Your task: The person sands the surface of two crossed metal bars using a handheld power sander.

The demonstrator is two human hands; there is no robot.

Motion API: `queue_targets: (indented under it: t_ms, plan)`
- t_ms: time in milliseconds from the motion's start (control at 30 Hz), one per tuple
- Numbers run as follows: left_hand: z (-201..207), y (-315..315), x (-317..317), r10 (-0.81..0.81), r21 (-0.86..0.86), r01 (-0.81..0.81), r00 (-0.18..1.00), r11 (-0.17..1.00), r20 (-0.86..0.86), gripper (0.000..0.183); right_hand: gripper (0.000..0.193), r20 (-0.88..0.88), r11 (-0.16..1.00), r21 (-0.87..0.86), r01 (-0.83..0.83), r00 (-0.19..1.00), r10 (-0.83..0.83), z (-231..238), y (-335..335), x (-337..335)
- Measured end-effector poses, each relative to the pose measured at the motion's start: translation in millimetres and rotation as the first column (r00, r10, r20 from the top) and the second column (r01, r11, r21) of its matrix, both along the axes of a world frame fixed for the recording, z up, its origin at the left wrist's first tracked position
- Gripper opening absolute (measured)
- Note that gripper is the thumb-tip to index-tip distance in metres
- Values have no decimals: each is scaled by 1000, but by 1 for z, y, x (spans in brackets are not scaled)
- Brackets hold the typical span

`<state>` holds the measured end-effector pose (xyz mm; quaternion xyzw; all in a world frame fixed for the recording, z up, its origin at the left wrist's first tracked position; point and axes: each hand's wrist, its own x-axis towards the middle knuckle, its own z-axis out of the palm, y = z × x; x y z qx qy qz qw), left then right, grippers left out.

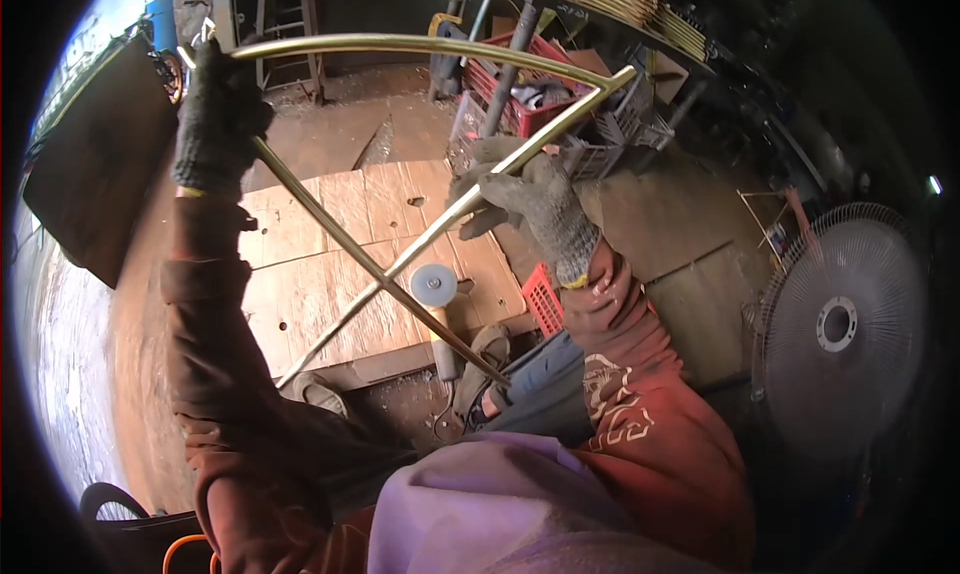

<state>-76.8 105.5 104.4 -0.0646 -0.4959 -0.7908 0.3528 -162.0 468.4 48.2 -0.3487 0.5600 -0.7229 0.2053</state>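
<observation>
A brass-coloured tubular metal frame (425,46), with two legs crossing in an X and a curved bar along its far side, is held up in front of me. My left hand (218,109), in a dark work glove, is closed around its far left corner. In a grey knitted glove, my right hand (540,199) grips the diagonal tube below the far right corner, thumb on the near side and fingers partly behind. Beneath the crossing, an angle grinder (440,339) with a pale round disc stands between my feet. The lower tube ends reach toward my legs.
A flattened cardboard sheet (375,199) covers the floor ahead. To the right stand a large round fan (840,324) and a small red basket (542,300). Red crates (525,114) sit under a rack with more brass-coloured tubes (610,4). A dark panel (95,164) leans at left.
</observation>
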Motion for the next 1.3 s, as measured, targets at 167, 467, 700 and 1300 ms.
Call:
queue_targets:
  t_ms: [167,467,700,1300]
  plan:
    - [12,-6,13,-251,-155,227,956,961,-154,36,45,68,994,104,-16,998,9,-23,-1,0]
    - [25,24,24,267,-284,-186,922,940,280,33,41,105,869,457,-191,981,160,-61,-10,-3]
    - [21,52,7,458,-808,-196,883,556,102,40,39,-144,977,176,-121,979,147,8,-30,-4]
    - [-91,39,-30,623,-814,184,559,551,548,41,37,715,740,603,-299,614,-334,-339,-14,44]
